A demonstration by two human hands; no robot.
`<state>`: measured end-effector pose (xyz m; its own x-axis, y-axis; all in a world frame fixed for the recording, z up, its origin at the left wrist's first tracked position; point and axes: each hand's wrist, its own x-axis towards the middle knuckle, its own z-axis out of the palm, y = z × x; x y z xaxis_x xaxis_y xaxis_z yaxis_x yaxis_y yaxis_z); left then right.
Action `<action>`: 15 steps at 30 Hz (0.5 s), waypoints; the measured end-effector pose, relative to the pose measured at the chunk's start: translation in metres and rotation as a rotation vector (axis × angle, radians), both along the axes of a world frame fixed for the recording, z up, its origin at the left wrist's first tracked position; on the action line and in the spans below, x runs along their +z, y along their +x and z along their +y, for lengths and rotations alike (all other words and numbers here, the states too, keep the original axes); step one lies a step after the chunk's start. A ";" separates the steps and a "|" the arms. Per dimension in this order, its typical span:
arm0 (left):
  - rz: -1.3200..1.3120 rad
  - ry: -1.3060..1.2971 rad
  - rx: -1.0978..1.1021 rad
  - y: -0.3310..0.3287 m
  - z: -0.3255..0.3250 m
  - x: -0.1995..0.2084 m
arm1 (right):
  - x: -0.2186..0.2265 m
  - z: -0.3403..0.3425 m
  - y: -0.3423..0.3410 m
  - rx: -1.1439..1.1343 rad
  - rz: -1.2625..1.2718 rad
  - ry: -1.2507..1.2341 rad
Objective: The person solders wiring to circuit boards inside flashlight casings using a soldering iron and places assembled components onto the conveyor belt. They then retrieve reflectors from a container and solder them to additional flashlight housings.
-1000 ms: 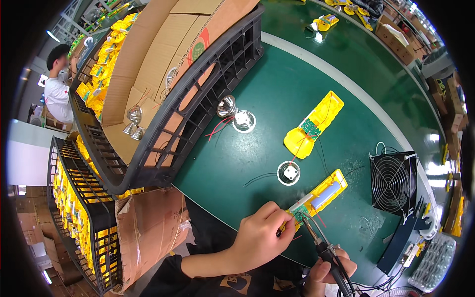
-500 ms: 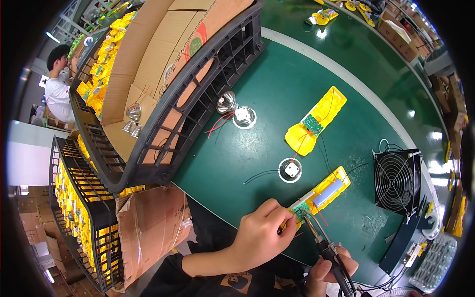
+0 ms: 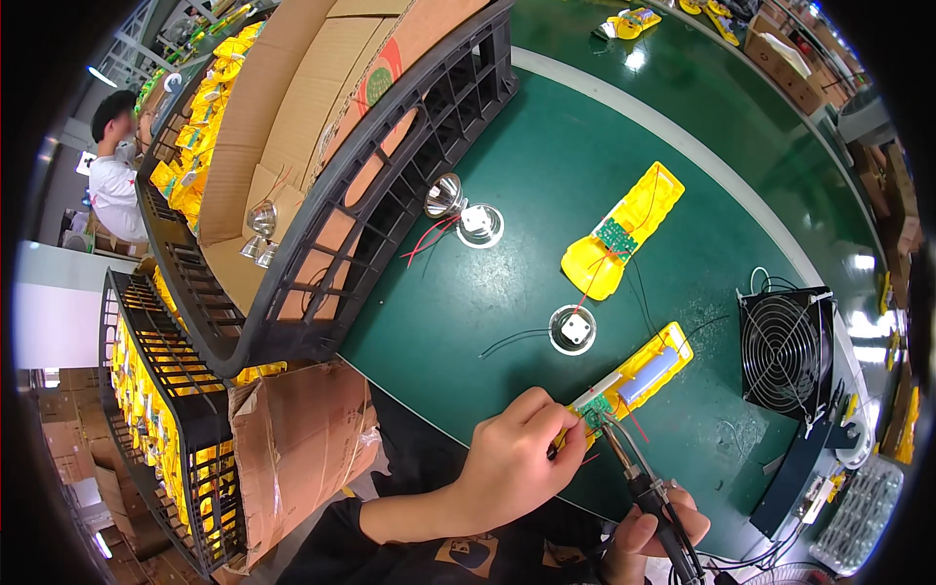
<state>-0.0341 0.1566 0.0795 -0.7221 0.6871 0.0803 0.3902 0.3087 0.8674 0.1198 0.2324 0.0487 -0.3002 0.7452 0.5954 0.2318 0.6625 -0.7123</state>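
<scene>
My right hand grips a soldering iron with a thin curved metal tube running beside its shaft. The iron's tip meets or nearly meets a small green circuit board in a yellow plastic housing. That housing also holds a blue cylindrical battery. My left hand is closed in a pinch over the housing's near end, beside the board; its fingers hide what they hold. Farther away lies another yellow housing with a green board, wired to a round reflector with a white square base.
Two more reflectors lie near a black plastic crate holding a cardboard box. A black fan stands at the right of the green table. Crates of yellow parts stand at left, with a person beyond.
The iron's tip and the housing have shifted very slightly right in view. Both hands keep nearly the same place and grip.
</scene>
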 end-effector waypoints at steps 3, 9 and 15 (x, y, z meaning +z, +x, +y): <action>0.004 0.004 0.002 0.000 0.000 0.000 | 0.001 0.001 0.007 0.072 0.028 -0.042; 0.020 0.000 0.009 0.002 -0.001 0.001 | 0.001 -0.001 0.006 0.022 0.181 -0.079; 0.275 -0.009 -0.058 0.002 -0.009 0.005 | 0.010 0.001 0.014 -0.014 0.332 -0.074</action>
